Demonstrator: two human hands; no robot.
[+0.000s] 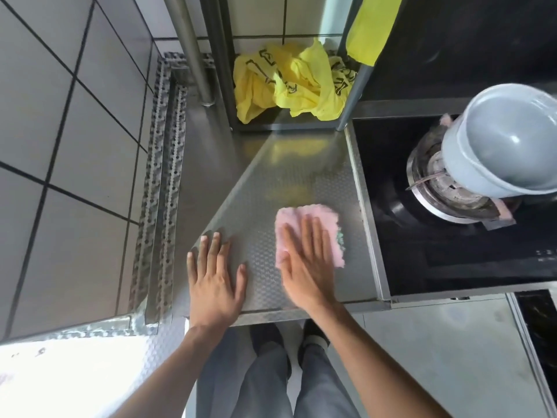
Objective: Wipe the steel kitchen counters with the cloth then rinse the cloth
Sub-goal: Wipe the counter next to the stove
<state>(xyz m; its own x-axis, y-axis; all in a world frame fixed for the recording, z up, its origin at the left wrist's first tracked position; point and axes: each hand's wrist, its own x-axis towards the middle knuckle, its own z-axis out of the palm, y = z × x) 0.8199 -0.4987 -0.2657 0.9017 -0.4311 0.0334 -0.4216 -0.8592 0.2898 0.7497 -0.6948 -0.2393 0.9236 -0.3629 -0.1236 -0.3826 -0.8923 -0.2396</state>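
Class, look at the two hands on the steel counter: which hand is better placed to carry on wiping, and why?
The right hand. It lies flat on the pink cloth, pressing it to the steel counter. The left hand rests bare on the counter, beside the cloth and not touching it.

Surface (301, 176) bare steel ahead of both hands, free up to shelf frame. Left hand (214, 276) flat at near left edge; right hand (307, 267) flat on cloth (301, 218), bare strip between them. Far end blocked: yellow bags (289, 82) under shelf, pole (196, 55) at back left. Right side bounded by raised rim, then stove (452, 251) with grey pot (500, 146) on burner. Left: tiled wall (75, 146).
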